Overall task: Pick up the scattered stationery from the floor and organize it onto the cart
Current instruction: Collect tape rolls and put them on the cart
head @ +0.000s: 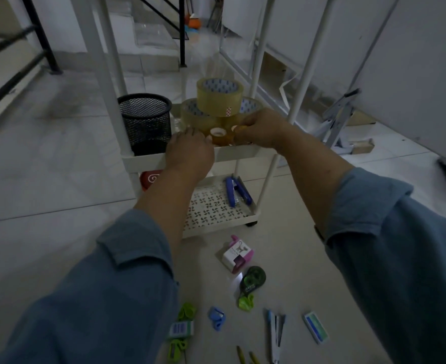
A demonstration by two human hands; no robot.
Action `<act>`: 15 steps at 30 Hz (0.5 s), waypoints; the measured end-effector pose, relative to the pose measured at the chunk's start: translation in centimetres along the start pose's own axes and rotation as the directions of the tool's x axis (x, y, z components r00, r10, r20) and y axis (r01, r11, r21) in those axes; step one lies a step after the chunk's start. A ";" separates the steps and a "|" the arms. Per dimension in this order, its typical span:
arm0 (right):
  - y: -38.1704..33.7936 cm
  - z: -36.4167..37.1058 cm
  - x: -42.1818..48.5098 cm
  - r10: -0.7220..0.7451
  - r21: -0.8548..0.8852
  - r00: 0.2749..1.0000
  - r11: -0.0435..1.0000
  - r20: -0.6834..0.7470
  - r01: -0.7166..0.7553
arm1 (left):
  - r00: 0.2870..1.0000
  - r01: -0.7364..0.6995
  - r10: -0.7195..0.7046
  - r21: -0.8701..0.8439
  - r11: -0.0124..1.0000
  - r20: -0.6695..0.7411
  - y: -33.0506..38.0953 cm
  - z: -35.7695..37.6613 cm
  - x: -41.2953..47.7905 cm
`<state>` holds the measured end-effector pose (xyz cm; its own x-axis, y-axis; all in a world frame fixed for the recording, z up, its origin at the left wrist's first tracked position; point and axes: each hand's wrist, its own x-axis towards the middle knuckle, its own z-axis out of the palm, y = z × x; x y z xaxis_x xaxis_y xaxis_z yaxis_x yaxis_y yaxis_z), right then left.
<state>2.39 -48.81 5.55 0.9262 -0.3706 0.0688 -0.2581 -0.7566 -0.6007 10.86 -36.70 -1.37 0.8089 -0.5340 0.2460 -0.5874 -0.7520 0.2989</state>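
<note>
Black mesh cup [145, 122] stood at the left of the cart [143, 160] shelf. Left hand [189, 151] lay flat and loose, its thumb touching the small tape roll [220, 136], which sat on that shelf before the stacked big tape rolls [219, 101]. Right hand [261, 130] pinched the small roll's far side. Pens [275, 334] lay on the floor.

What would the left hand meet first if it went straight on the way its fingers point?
Probably the lower large roll of clear packing tape, just beyond the left hand; depth is unclear.
</note>
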 end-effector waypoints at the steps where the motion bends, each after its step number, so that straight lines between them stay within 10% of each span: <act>1: -0.1 0.0 -0.1 -0.013 -0.017 1.000 1.000 0.004 0.013 | 1.000 0.002 -0.002 0.018 1.000 -0.001 0.0 0.2 0.0; 15: 0.3 1.1 0.3 -0.043 -0.078 0.999 0.996 0.017 0.045 | 1.000 -0.002 0.000 0.089 0.996 0.023 -0.2 0.6 0.2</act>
<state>2.92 -48.52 4.50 0.9411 -0.3282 0.0811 -0.2373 -0.8122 -0.5330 11.14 -36.93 -1.95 0.8095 -0.5425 0.2247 -0.5842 -0.7824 0.2156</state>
